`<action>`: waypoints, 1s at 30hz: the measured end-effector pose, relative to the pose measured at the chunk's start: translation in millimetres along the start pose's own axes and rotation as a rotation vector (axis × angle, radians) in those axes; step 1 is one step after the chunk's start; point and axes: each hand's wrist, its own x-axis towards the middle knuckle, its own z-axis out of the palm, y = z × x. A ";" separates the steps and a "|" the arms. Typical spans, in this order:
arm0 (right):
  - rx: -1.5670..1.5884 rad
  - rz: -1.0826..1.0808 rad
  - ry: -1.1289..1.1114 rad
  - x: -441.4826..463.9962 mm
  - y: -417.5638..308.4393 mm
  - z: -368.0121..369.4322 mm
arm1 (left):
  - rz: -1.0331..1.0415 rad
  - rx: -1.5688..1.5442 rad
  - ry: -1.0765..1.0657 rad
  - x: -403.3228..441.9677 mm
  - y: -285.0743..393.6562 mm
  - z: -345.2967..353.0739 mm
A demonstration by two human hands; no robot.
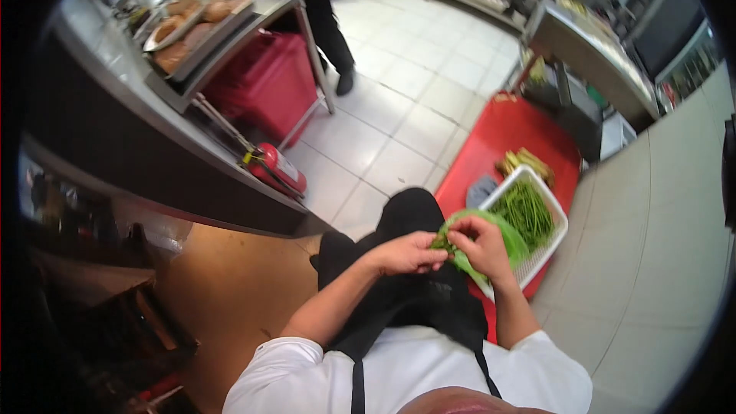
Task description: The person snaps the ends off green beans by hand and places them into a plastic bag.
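Observation:
My left hand [414,254] is closed, with its thumb and fingers pinching a small bunch of leafy greens [442,241] over my lap. My right hand [481,247] meets it there, its fingertips pinched on the same greens. Just behind my right hand lies a light green plastic bag [512,239] in a white plastic basket [562,224]. Long green stems [526,211] fill the far part of the basket. Both hands partly hide the greens between them, so the exact kind of leaf is unclear.
The basket stands on a red bench [484,146] beside a grey cloth [481,190] and a yellowish heap [526,162]. A fire extinguisher [277,172] and red bin [268,80] are to the left, below a steel table with trays [192,38]. Another person [326,23] stands beyond.

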 end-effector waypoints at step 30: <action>0.134 -0.092 -0.097 30.8 -16.7 70.5 | 0.233 -0.108 0.331 -75.0 -21.4 -14.2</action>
